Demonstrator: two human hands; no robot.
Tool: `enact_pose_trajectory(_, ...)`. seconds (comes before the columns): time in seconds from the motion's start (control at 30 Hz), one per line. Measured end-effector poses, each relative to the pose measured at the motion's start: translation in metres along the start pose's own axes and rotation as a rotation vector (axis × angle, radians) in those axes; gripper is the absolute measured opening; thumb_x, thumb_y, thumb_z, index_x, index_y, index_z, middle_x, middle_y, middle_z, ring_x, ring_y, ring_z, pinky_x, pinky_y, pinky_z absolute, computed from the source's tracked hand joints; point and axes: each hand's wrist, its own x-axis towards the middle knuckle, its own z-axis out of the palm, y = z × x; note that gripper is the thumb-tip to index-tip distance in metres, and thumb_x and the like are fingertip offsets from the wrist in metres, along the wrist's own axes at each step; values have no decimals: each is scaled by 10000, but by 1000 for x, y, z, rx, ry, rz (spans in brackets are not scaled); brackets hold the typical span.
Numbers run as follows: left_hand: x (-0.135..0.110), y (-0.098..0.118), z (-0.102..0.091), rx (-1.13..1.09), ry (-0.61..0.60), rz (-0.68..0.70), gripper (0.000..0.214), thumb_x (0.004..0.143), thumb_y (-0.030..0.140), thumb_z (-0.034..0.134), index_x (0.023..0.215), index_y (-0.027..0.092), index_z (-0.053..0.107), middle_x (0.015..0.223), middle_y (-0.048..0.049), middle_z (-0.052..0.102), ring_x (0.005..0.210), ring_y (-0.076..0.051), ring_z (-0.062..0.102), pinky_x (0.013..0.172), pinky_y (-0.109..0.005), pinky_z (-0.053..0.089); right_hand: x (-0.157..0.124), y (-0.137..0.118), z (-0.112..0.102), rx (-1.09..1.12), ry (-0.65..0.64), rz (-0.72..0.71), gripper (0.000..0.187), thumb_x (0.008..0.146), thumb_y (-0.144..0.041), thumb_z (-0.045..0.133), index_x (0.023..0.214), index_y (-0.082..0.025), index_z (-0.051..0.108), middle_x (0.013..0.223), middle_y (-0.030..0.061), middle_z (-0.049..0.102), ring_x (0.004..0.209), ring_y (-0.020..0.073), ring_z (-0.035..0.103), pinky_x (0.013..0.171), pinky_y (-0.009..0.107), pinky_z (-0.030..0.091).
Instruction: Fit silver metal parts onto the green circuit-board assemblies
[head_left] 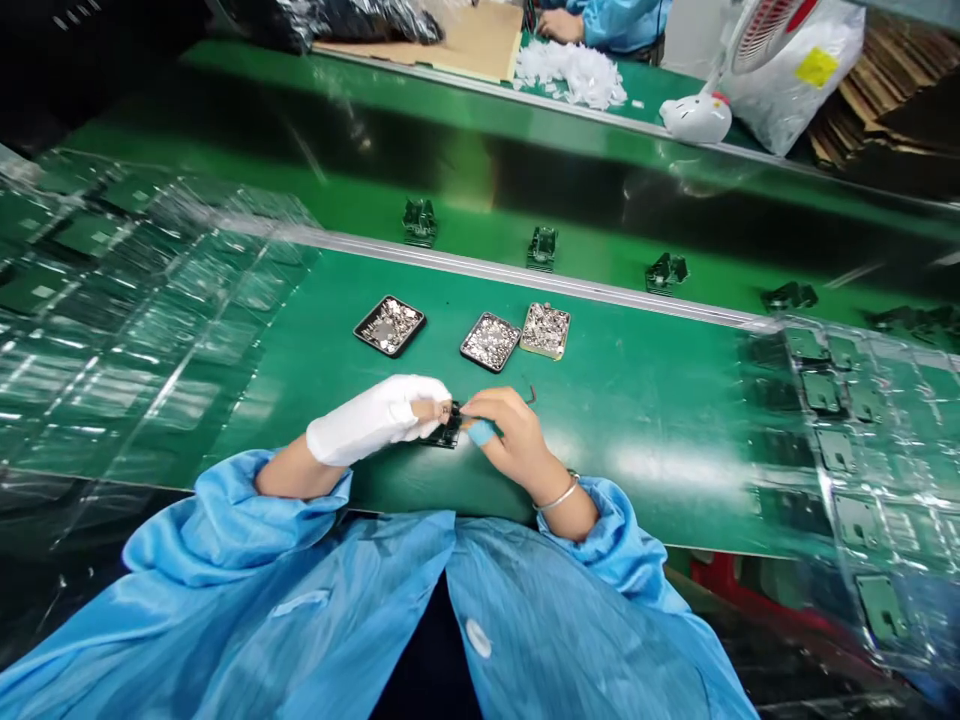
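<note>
In a white glove with bare fingertips, my left hand point(386, 415) grips a small dark circuit board assembly point(447, 432) just above the green mat. My right hand point(514, 440), with blue tape round one finger, has its fingers pinched together at the board's right side. Whatever is between those fingertips is too small to make out. Beyond my hands sit three shallow trays of small shiny metal parts: a black tray point(389, 325) at left, a second black tray point(490, 342) in the middle and a pale tray point(546, 331) beside it.
Behind a metal rail point(480, 268), several board assemblies point(542, 248) stand in a row on a green belt. Clear plastic blister trays with boards lie at left point(150, 270) and right point(855, 450). Across the belt are a white fan point(769, 35), white pieces point(574, 72) and a co-worker's hand point(561, 26).
</note>
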Motion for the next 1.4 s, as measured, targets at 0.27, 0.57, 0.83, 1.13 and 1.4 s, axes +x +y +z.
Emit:
enact_pose_trajectory(0.27, -11, 3, 23, 222, 20, 72, 366, 860, 445, 398, 618, 179, 463, 538, 34, 452, 499, -95, 404, 509, -230, 350, -5, -4, 6, -152, -35, -148, 147, 920, -208, 451, 995, -228, 576, 908, 49, 667, 868, 174, 616, 866, 371, 492)
enact_pose_trajectory(0.57, -31, -21, 20, 426, 495, 218, 330, 877, 484, 460, 925, 177, 569, 753, -16, 624, 667, -155, 587, 651, -286, 488, 2, -12, -3, -24, 47, 27, 117, 901, -158, 467, 899, -234, 556, 832, 17, 639, 833, 158, 605, 844, 344, 491)
enact_pose_trajectory(0.83, -12, -80, 13, 533, 414, 202, 649, 804, 498, 581, 1329, 156, 412, 1342, -148, 535, 1260, -289, 508, 1084, -456, 391, 7, -2, -1, 27, 47, 261, 103, 869, -155, 490, 818, -224, 547, 803, 11, 618, 799, 163, 574, 858, 357, 464)
enact_pose_trajectory(1.13, -10, -64, 28, 669, 553, 362, 345, 793, 323, 530, 1095, 156, 541, 1078, -121, 588, 1028, -264, 571, 931, -429, 484, 4, -1, 15, -55, -191, 201, 130, 849, -151, 487, 887, -231, 582, 1065, 59, 644, 1056, 188, 581, 1129, 494, 273)
enact_pose_trajectory(1.4, -12, -61, 30, 818, 531, 388, 360, 777, 271, 528, 1110, 134, 541, 1089, -149, 612, 1048, -286, 589, 926, -427, 485, 2, -1, 20, -137, -188, 166, 121, 865, -162, 485, 901, -223, 584, 1044, 63, 644, 1033, 185, 574, 1123, 477, 291)
